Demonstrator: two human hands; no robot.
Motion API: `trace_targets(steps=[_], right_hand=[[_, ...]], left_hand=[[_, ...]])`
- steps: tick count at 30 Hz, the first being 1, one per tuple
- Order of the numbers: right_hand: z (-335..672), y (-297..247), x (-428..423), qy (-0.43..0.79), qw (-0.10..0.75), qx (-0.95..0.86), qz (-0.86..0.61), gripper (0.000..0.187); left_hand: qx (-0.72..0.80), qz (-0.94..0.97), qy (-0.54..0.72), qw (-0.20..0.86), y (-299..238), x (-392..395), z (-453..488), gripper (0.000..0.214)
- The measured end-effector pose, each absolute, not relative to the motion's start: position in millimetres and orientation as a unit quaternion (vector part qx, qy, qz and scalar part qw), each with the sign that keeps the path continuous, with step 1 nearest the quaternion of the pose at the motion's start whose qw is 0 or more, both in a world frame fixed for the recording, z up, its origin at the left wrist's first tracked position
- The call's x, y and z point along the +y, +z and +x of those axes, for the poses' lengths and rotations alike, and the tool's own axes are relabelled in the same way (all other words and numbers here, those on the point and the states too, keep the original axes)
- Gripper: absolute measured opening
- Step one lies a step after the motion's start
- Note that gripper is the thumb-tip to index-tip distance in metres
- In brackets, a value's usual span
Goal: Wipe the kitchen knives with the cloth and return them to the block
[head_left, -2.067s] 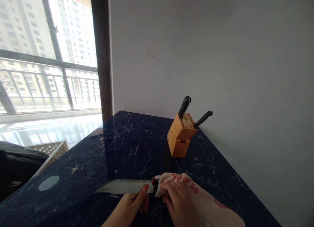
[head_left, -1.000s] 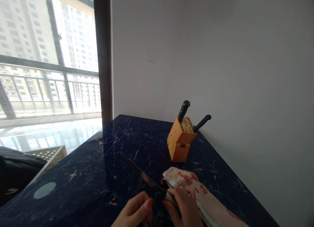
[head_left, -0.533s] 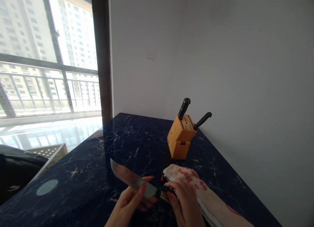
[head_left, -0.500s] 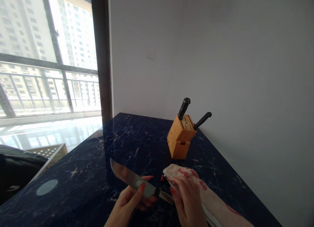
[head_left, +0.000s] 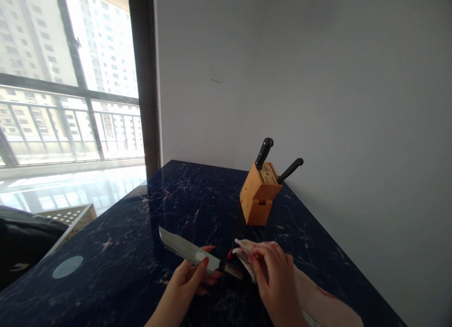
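My left hand (head_left: 187,282) grips a kitchen knife (head_left: 180,244) by its blade near the handle, thumb on the upper face. The blade tip points to the upper left, and the dark handle (head_left: 233,270) reaches toward my right hand. My right hand (head_left: 277,275) pinches a pale pink cloth (head_left: 328,296) with red markings, just right of the knife handle. The cloth's bunched end hangs close to the handle; the rest trails to the lower right under my wrist. Whether cloth and handle touch, I cannot tell.
A wooden knife block (head_left: 259,195) with two black-handled knives stands beyond my hands on the dark marbled table (head_left: 197,190). A pale round patch (head_left: 68,267) marks the table's left side. A beige perforated basket (head_left: 83,219) with dark fabric is beside it. Walls border the back and right.
My right hand has drawn up the cloth's end, which is now more bunched between the fingers. The knife has tilted slightly, its blade now looking brighter, and its handle end has risen a little.
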State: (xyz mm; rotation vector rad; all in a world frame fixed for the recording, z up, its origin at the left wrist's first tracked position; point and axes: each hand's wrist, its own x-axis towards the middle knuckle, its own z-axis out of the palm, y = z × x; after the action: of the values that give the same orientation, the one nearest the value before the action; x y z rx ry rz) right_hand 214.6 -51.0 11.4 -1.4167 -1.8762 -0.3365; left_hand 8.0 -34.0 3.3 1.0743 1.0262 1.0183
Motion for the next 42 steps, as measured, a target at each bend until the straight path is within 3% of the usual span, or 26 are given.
trace_targets(steps=[12, 28, 31, 36, 42], right_hand=[[194, 13, -56, -0.015, 0.304, -0.826, -0.475, 0.005], [191, 14, -66, -0.005, 0.319, -0.798, -0.511, 0.015], [192, 17, -64, -0.025, 0.306, -0.794, -0.525, 0.027], [204, 19, -55, -0.033, 0.259, -0.820, -0.510, 0.022], [191, 15, -55, -0.049, 0.269, -0.817, -0.508, 0.022]], left_hand=[[0.440, 0.544, 0.408, 0.587, 2, -37, 17, 0.049], [0.401, 0.571, 0.402, 0.592, 2, -37, 14, 0.045], [0.397, 0.556, 0.415, 0.601, 5, -38, 12, 0.044], [0.409, 0.515, 0.442, 0.610, 6, -33, 9, 0.044], [0.411, 0.525, 0.434, 0.606, 1, -34, 13, 0.044]])
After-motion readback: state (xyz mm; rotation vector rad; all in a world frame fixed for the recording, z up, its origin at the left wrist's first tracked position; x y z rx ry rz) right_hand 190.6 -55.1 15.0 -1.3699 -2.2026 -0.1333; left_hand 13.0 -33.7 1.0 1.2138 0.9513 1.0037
